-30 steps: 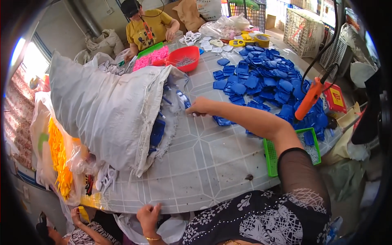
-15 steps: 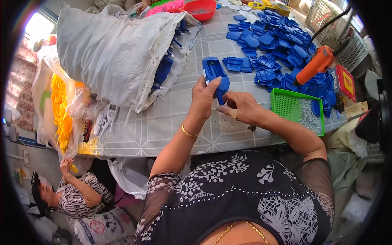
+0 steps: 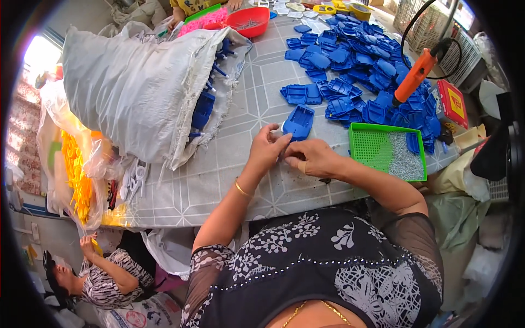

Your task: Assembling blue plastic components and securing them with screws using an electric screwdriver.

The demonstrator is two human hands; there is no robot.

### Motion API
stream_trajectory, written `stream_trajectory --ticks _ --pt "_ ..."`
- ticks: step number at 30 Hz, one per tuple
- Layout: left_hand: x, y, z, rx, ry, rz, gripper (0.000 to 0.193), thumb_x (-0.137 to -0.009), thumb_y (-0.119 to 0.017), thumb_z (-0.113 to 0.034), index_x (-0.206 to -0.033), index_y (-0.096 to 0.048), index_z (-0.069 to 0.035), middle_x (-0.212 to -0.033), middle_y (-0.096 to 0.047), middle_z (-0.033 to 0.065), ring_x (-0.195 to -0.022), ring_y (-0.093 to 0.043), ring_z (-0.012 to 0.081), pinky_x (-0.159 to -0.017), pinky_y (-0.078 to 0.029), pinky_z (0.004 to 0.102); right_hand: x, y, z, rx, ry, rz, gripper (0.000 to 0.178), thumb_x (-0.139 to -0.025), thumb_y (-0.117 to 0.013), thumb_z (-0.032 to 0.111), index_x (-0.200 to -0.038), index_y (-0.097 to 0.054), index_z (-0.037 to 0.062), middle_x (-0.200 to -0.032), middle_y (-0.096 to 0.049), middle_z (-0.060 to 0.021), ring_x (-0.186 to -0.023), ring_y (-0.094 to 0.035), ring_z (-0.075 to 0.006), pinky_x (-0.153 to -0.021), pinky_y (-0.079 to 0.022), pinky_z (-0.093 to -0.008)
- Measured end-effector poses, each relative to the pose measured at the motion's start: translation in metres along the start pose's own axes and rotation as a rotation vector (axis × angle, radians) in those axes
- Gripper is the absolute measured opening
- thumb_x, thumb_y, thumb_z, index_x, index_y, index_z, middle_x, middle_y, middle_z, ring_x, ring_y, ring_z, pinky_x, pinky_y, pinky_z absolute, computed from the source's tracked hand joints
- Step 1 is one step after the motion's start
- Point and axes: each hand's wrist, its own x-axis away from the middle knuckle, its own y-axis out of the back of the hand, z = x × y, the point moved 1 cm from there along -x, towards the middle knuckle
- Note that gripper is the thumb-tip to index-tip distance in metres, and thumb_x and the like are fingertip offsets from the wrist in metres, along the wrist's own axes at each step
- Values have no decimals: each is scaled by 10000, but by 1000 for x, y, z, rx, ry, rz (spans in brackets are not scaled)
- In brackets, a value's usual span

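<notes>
A blue plastic casing (image 3: 299, 121), with a wide hollow head and a narrow handle, stands tilted above the table in front of me. My left hand (image 3: 268, 146) grips it near its lower end, thumb against the blue plastic. Close beside it, my right hand (image 3: 313, 157) has its fingers drawn together at the handle end, mostly hiding that part. A tan strip is wrapped round one of its digits. Whether those fingers also hold something small cannot be made out. Beyond my hands lie a few blue covers (image 3: 298, 94) at the edge of a larger pile (image 3: 355, 60).
A green tray (image 3: 358, 127) with small metal screws sits to my right. Above the pile hangs an orange electric screwdriver (image 3: 414, 76). At left lies a white sack (image 3: 131, 87) of blue parts. A red bowl (image 3: 262, 22) stands far back; another person (image 3: 117, 268) is at lower left.
Both hands and the casing have come nearer to me, and the casing's head now leans to the right. My right hand has closed in on the handle end. The whole view has shifted slightly.
</notes>
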Motion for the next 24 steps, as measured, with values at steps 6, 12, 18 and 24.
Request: stream_trajectory --ticks 6,12,18,24 --pt "-3 -7 -19 -704 -509 -220 832 -817 -808 -483 -1421 -493 -5 -1224 -582 202 -1059 -620 388 -859 -520 468 -27 56 -29 209 -5 -147 176 -917 -674 268 -939 -735 104 -844 -714 -150 -751 -698 -334 -675 -544 -422" --pt "-7 -31 -20 -888 -657 -154 723 -785 -812 -338 -1353 -514 -4 -1197 -562 191 -1067 -578 379 -850 -485 480 -123 122 -122 573 -167 -561 382 -897 -677 319 -1199 -624 91 -1155 -652 -199 -1122 -630 -400 -896 -540 -495" --pt "3 -7 -33 -769 -733 139 677 -728 -771 -262 -1322 -560 -12 -1211 -580 198 -1133 -563 398 -950 -478 478 -173 137 -154 679 -406 -335 436 -875 -716 281 -1244 -612 75 -1330 -546 -206 -1235 -554 -416 -1016 -493 -540" --pt "11 -4 -35 -743 -640 130 718 -685 -840 -301 -1307 -599 -34 -1258 -605 198 -1172 -579 392 -1002 -468 473 -186 149 -154 617 -430 -247 468 -851 -712 237 -1274 -589 77 -1336 -590 -206 -1264 -548 -417 -1055 -467 -516"
